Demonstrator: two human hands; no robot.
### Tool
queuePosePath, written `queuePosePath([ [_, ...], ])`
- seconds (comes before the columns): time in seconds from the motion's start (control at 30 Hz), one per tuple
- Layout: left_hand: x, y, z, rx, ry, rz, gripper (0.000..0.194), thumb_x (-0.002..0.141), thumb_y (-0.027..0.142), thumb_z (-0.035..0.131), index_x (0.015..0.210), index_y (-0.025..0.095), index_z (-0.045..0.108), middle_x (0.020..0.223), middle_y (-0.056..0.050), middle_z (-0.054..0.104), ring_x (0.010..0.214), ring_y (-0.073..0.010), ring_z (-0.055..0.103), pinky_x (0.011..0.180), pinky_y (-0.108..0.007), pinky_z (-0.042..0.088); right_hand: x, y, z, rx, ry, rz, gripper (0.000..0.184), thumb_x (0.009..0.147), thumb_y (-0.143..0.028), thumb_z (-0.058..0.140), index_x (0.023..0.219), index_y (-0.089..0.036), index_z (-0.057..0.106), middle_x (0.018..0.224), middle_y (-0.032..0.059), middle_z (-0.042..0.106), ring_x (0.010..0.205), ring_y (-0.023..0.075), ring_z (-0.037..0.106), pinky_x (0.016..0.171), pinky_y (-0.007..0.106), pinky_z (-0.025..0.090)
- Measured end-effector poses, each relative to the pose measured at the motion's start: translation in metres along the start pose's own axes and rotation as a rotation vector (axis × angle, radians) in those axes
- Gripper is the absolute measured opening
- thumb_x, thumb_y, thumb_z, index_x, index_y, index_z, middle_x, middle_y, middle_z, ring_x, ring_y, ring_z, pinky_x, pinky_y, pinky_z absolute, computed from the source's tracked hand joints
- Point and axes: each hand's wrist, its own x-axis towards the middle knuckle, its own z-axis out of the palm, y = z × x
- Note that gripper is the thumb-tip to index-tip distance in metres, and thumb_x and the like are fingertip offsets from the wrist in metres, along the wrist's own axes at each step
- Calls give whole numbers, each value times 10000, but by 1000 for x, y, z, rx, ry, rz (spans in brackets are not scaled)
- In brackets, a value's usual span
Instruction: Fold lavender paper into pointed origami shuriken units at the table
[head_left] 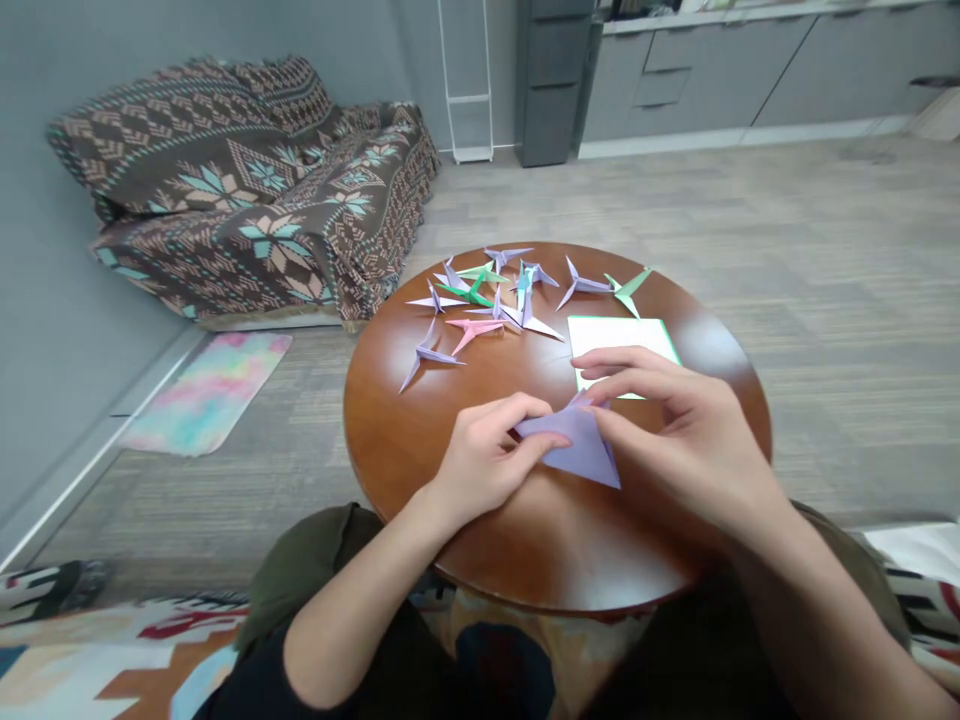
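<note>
A folded lilac paper (pixel 579 448) lies on the round wooden table (pixel 420 400), near its front edge. My left hand (pixel 487 455) pinches the paper's left corner. My right hand (pixel 675 420) presses on its upper right part, fingers spread over it. Just behind my right hand lies a small stack of square paper sheets (pixel 619 335), white on top with a green edge. Several finished origami cranes (pixel 495 295) in lilac, green, pink and blue are scattered across the far half of the table.
A sofa under a patterned brown throw (pixel 247 180) stands at the back left. A pastel mat (pixel 206 390) lies on the floor left of the table. Grey cabinets (pixel 720 70) line the far wall. A patterned rug (pixel 90 640) is under my legs.
</note>
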Motion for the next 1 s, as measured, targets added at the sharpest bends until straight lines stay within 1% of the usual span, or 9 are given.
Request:
queuePosePath([
  [0.07, 0, 0, 0, -11, -7, 1, 129, 923, 270, 775, 907, 154, 719, 782, -6, 746, 646, -106, 654, 607, -182, 503, 0, -3, -2, -35, -40, 0, 102, 884, -184, 735, 860, -258, 802, 1236, 55, 770, 1181, 270, 714, 1050, 426, 547],
  [0.17, 1, 0, 0, -12, -23, 20, 124, 939, 274, 756, 917, 156, 726, 798, -17, 758, 661, -116, 663, 617, -197, 508, 1, -4, -4, -20, -68, 27, 104, 895, -212, 733, 864, -265, 817, 1243, 56, 774, 1199, 285, 714, 1059, 440, 553],
  [0.3, 1, 0, -1, 34, -32, 65, 89, 954, 253, 737, 945, 165, 734, 819, -26, 772, 668, -124, 669, 633, -216, 510, 1, -2, -5, -16, -99, 58, 86, 894, -254, 758, 904, -281, 839, 1298, 54, 765, 1259, 308, 692, 1100, 467, 534],
  [0.43, 2, -1, -2, 63, -58, 118, 86, 978, 241, 704, 961, 168, 746, 807, -31, 764, 675, -131, 658, 668, -239, 517, 2, 0, -6, -50, -137, 46, 91, 900, -261, 757, 901, -285, 844, 1338, 53, 746, 1270, 306, 684, 1116, 472, 516],
  [0.57, 3, -1, -2, 40, -38, 132, 108, 998, 223, 671, 973, 167, 759, 798, -36, 749, 689, -133, 639, 696, -252, 519, 2, 0, -7, -28, -129, 74, 107, 894, -262, 755, 840, -278, 846, 1301, 60, 756, 1217, 303, 706, 1092, 472, 527],
  [0.67, 3, -1, -1, 16, -12, 132, 93, 986, 207, 688, 965, 160, 764, 789, -35, 744, 692, -130, 630, 701, -255, 516, 3, 1, -7, 21, -125, 100, 117, 887, -262, 759, 814, -275, 849, 1264, 59, 770, 1200, 300, 713, 1075, 461, 537],
  [0.83, 2, 0, -1, 5, -21, 119, 108, 986, 229, 689, 953, 161, 766, 770, -37, 734, 682, -137, 624, 677, -263, 507, 3, 4, -6, 106, -120, 135, 114, 871, -264, 778, 778, -265, 844, 1220, 70, 777, 1218, 303, 694, 1044, 437, 548],
  [1.0, 2, 0, 0, 2, -26, 115, 117, 987, 235, 685, 954, 157, 765, 767, -40, 729, 681, -139, 631, 676, -262, 509, 3, 8, -5, 153, -124, 155, 115, 863, -242, 787, 756, -254, 828, 1194, 68, 762, 1148, 275, 702, 1044, 423, 528],
])
